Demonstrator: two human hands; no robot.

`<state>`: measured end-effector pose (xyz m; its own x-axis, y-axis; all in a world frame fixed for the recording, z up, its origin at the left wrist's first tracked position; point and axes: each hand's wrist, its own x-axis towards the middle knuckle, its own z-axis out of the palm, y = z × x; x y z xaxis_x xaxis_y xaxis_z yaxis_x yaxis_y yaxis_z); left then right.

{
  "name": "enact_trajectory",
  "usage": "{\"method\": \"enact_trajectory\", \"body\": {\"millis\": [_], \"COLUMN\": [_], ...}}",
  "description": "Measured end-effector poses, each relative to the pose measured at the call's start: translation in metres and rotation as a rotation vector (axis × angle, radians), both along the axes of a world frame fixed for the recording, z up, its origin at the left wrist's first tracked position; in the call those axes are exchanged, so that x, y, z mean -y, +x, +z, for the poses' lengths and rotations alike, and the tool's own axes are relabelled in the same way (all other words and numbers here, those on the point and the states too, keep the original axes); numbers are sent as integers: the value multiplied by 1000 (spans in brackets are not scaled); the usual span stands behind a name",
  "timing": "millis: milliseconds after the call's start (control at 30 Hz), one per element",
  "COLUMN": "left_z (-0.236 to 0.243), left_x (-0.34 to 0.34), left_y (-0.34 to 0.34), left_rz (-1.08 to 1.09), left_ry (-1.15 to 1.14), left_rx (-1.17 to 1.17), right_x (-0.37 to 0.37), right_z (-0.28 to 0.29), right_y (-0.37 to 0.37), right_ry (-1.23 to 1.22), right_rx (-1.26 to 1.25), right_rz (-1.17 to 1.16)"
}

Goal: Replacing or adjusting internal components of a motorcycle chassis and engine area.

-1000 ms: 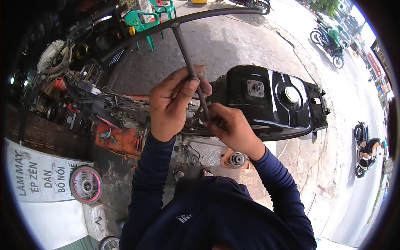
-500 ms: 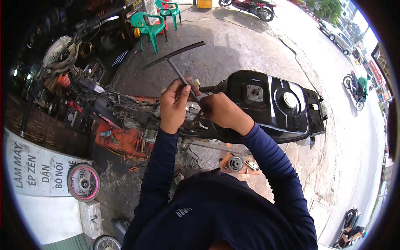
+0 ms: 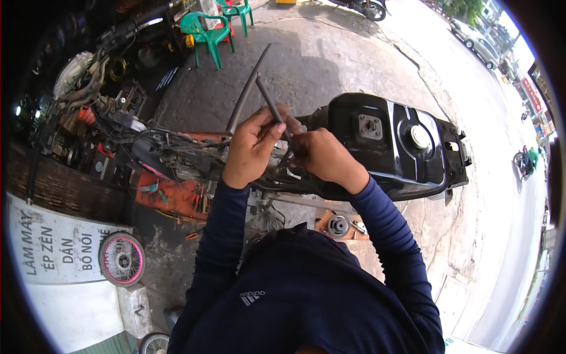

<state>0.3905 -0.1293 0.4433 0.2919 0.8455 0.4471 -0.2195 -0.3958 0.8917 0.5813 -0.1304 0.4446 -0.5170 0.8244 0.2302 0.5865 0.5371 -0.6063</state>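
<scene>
Over the stripped motorcycle (image 3: 177, 156), my left hand (image 3: 250, 150) is closed around the shaft of a dark metal T-handle wrench (image 3: 268, 99). The crossbar is at the upper end, pointing away from me and tilted to the right. My right hand (image 3: 330, 159) is curled shut at the lower end of the shaft, and its fingers hide the tip. Whether a small part sits at that tip, I cannot tell. Just right of my right hand is a black tank-like body section (image 3: 383, 147) with a pale round cap (image 3: 420, 137).
An orange tray (image 3: 168, 194) lies under the frame at left. A round toothed metal part (image 3: 338, 225) rests on a board near me. Pink-rimmed wheel (image 3: 122, 259) leans by a white sign (image 3: 59, 236). Green chairs (image 3: 206, 35) stand far left; a rider (image 3: 526, 162) passes on the road.
The wrench has turned: its crossbar swung from lying mostly sideways to pointing mostly away from me. Both hands keep their grip, while the view has shifted slightly.
</scene>
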Motion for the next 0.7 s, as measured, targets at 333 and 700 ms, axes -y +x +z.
{"method": "enact_trajectory", "body": {"millis": [333, 700], "left_z": [-16, 13], "left_x": [6, 12], "left_y": [-9, 0], "left_rz": [95, 169], "left_ry": [20, 1], "left_rx": [3, -260], "right_x": [5, 8], "right_z": [7, 13], "right_y": [-2, 2], "right_ry": [3, -115], "right_rx": [32, -113], "right_rz": [125, 131]}}
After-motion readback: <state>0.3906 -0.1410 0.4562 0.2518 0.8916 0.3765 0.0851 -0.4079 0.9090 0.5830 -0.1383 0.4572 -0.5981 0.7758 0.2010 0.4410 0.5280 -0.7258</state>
